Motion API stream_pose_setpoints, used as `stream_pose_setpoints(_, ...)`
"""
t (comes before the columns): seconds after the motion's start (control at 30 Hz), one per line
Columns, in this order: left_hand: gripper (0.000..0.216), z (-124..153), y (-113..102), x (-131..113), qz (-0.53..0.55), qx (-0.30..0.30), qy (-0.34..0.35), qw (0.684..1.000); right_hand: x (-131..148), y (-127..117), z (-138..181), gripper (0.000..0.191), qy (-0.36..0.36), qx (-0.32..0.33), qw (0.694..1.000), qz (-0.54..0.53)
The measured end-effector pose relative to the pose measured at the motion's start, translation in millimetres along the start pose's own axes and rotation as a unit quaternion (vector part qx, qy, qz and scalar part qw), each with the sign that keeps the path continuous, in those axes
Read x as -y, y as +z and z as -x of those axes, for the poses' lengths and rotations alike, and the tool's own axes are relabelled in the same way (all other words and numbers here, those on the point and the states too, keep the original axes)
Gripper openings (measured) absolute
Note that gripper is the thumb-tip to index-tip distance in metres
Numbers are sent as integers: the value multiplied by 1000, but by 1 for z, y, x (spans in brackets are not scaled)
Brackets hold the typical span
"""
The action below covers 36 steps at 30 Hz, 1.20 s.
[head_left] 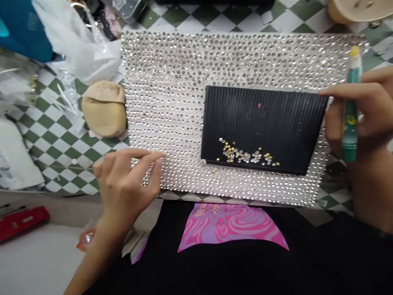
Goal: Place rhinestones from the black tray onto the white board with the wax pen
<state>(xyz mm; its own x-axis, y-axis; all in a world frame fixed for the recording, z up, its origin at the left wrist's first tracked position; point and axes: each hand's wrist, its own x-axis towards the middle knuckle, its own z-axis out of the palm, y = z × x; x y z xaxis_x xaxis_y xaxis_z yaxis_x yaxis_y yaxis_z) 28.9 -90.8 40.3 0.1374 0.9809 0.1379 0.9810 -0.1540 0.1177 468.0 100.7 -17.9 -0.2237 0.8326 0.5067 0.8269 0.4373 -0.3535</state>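
My left hand [129, 178] hovers at the lower left of a white sheet [192, 108] set with rows of rhinestones. Its thumb and forefinger come together in a pinch; whatever may be between the tips is too small to make out. My right hand [365, 106] is closed around a green pen-like stick [350, 123] with a yellow tip pointing away from me. Its forefinger reaches the upper right corner of a ribbed black tray [264, 114], which lies tilted over the sheet. Loose gold and clear rhinestones [245, 156] gather along the tray's near edge.
A beige putty-like lump [104, 110] sits left of the sheet on the green-and-white checkered tabletop [73, 164]. Crumpled plastic bags [82, 49] crowd the upper left. A tan bowl [362, 12] stands at the upper right. Below left is a red object [24, 223].
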Motion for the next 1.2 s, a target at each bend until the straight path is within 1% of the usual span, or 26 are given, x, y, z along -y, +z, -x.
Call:
stream_pose_setpoints(0.07, 27, -19, -11, -1, 14, 1, 17, 1000, 8, 3, -3, 34, -81, -39, 996, -19)
stream_pose_setpoints(0.1, 27, -34, -16, -3, 48, -18, 50, 997, 9, 4, -3, 33, -111, -57, 992, -29)
stream_pose_setpoints(0.17, 26, -70, -18, -12, 95, -66, 78, 990, 10, 5, -4, 29, -135, -89, 986, -36)
stream_pose_setpoints(0.2, 27, -92, -16, -18, 107, -58, 110, 987, 9, 6, -4, 28, -143, -100, 984, -31)
stream_pose_setpoints(0.23, 26, -115, -10, -24, 102, -45, 169, 979, 9, 6, -5, 27, -150, -111, 982, -22)
stream_pose_setpoints(0.3, 19, -163, 9, -39, 103, -29, 263, 959, 9, 5, -7, 25, -160, -127, 979, -5)
stream_pose_setpoints(0.33, 17, -186, 20, -47, 106, -15, 293, 950, 9, 5, -8, 24, -160, -124, 979, 0)
stream_pose_setpoints(0.4, 19, -224, 43, -66, 114, 4, 329, 938, 12, 4, -9, 24, -142, -118, 983, -1)
stream_pose_setpoints(0.43, 21, -239, 53, -76, 117, 18, 341, 933, 14, 4, -10, 25, -131, -113, 985, -12)
stream_pose_setpoints(0.5, 20, -258, 68, -94, 127, 49, 361, 923, 16, 4, -11, 25, -109, -105, 987, -47)
stream_pose_setpoints(0.6, 19, -268, 78, -111, 121, 69, 381, 914, 21, 3, -11, 27, -105, -91, 988, -70)
stream_pose_setpoints(0.67, 17, -269, 79, -114, 121, 62, 389, 911, 25, 2, -12, 28, -95, -81, 990, -63)
stream_pose_setpoints(0.8, 20, -273, 78, -112, 139, 43, 402, 904, 33, 0, -16, 29, -79, -48, 995, -49)
stream_pose_setpoints(0.87, 24, -277, 77, -111, 141, 49, 408, 901, 34, 0, -17, 29, -82, -44, 995, -37)
stream_pose_setpoints(1.03, 28, -287, 74, -114, 124, 69, 438, 888, 31, 4, -18, 25, -59, -41, 996, -43)
stream_pose_setpoints(1.2, 31, -289, 74, -114, 140, 80, 441, 883, 33, 6, -19, 27, -43, -43, 996, -69)
